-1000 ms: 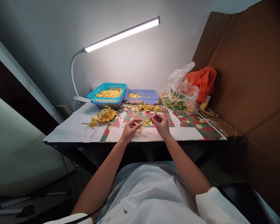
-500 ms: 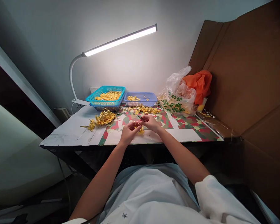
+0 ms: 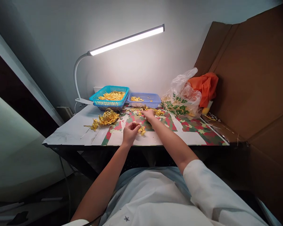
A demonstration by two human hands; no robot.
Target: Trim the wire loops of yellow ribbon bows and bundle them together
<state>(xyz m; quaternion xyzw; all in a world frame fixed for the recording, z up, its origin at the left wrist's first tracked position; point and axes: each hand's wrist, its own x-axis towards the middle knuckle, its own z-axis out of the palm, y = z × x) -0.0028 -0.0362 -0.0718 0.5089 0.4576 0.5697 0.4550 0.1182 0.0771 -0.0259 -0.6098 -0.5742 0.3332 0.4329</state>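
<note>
My left hand (image 3: 131,131) is closed in a pinch on the thin stem of a gold flower ornament (image 3: 142,130), which sticks out to the right of the fingertips, low over the table. Farther back, my right hand (image 3: 149,115) reaches into a loose pile of gold flower pieces (image 3: 158,112). Its fingers are drawn together at the pile's near side; what they hold is too small and too hidden to make out. To the left lies a bunch of finished-looking gold flowers (image 3: 108,117) with curled wire stems, beside a smaller gold cluster (image 3: 94,125).
A turquoise basket (image 3: 124,98) full of gold pieces and a purple basket (image 3: 157,99) with a few stand along the wall. A lit lamp (image 3: 127,40) arches above. At the right are a printed plastic bag (image 3: 179,100), orange cloth (image 3: 205,88) and tall cardboard (image 3: 250,78).
My right hand has left my left hand and moved forward to the gold pile. The dark pointed tool seen in it before no longer shows clearly. My left hand keeps its pinch.
</note>
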